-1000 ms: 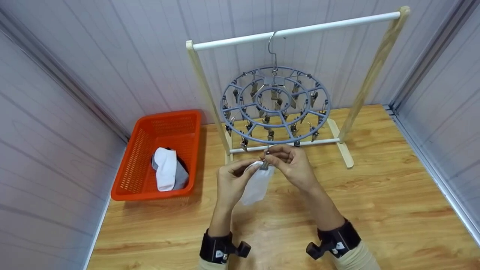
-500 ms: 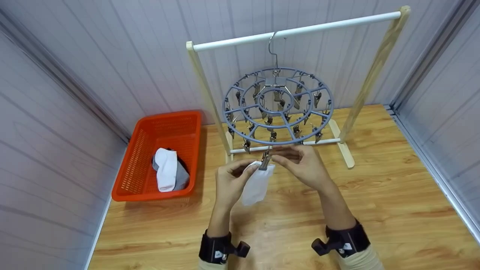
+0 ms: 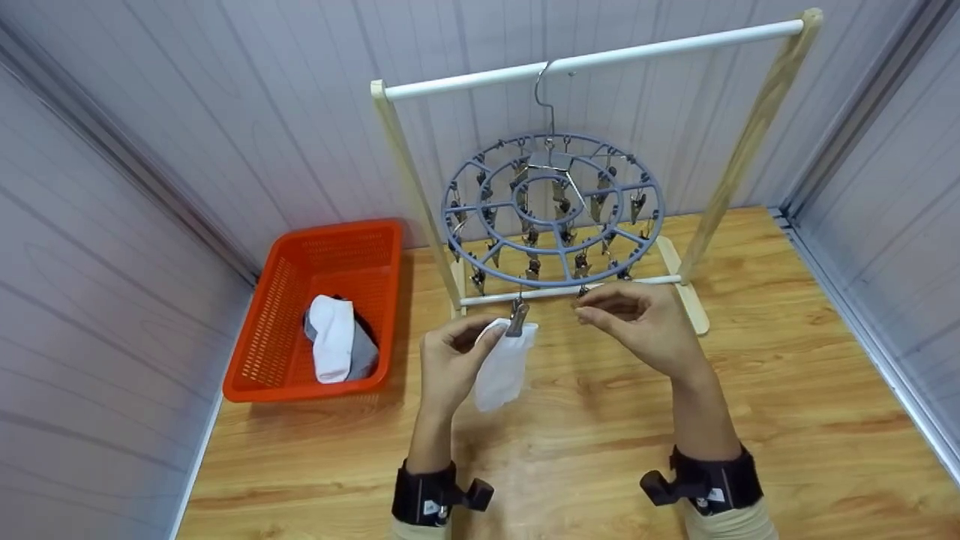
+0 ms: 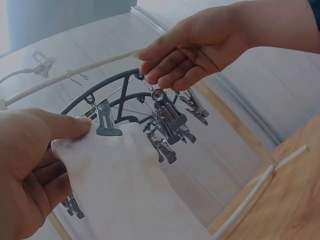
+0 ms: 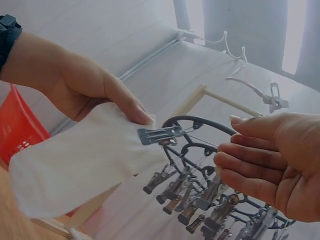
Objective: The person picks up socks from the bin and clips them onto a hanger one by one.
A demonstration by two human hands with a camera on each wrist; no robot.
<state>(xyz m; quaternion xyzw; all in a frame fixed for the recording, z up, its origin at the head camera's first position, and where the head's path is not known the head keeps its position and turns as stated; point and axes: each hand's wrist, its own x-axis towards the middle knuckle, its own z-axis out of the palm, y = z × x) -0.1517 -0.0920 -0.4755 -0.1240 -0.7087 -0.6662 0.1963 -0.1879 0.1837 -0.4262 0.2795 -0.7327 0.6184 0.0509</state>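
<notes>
My left hand (image 3: 450, 367) pinches the top edge of a white sock (image 3: 501, 379) between thumb and fingers. A metal clip (image 3: 517, 318) bites that same edge just right of the thumb, and the sock hangs down from it. The clip dangles from the front rim of a round grey clip hanger (image 3: 555, 284). To the right, my right hand (image 3: 645, 330) is raised with bent, relaxed fingers and nothing between them. Its fingertips are close to another metal clip (image 4: 169, 115) on the rim, as the left wrist view shows.
The hanger hooks over the white rail (image 3: 660, 52) of a wooden stand (image 3: 742, 150). On the left sits an orange basket (image 3: 247, 367) holding a white sock (image 3: 332, 337) and a grey cloth item (image 3: 363, 352). Several more clips hang from the rings. Panelled walls enclose the wooden surface.
My right hand has let go of the clip on the sock and moved right. The hanger has turned somewhat, and my left hand with the sock has shifted slightly left.
</notes>
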